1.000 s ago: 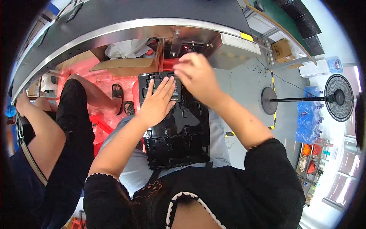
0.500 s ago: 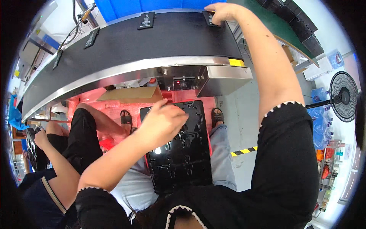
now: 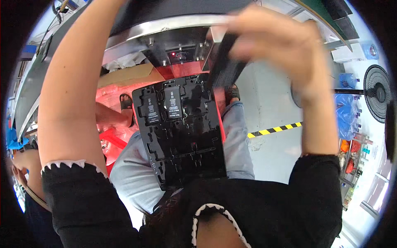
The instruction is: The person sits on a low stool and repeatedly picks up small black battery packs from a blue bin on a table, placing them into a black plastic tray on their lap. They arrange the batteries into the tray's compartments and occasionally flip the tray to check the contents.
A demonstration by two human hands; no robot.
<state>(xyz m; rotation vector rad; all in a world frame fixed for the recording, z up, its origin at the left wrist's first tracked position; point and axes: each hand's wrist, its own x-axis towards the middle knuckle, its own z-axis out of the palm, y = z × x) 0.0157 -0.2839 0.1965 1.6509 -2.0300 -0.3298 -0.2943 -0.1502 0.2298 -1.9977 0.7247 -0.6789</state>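
Note:
My right hand [image 3: 281,45], smeared by motion, grips a flat black battery [image 3: 225,62] by its upper end. The battery slants downward beside the upper right corner of a black moulded plastic tray [image 3: 186,171] resting on my lap. I cannot tell whether it touches the tray. In the tray's upper left pockets lie a battery with white print [image 3: 173,103] and, left of it, a second printed battery [image 3: 150,108]. My left forearm [image 3: 76,82] stretches up over the conveyor's front edge, and its hand is beyond the top of the picture.
The dark conveyor belt [image 3: 182,8] with a metal front rail [image 3: 165,25] runs across the top. A cardboard piece [image 3: 128,77] lies beneath it. At right are a black fan [image 3: 376,94] and shelving [image 3: 353,165]. Another person's arm [image 3: 31,165] shows at far left.
My right hand has brought a battery from the belt's right end down toward the tray. My left hand has left the tray and reached up out of view. The view has shifted.

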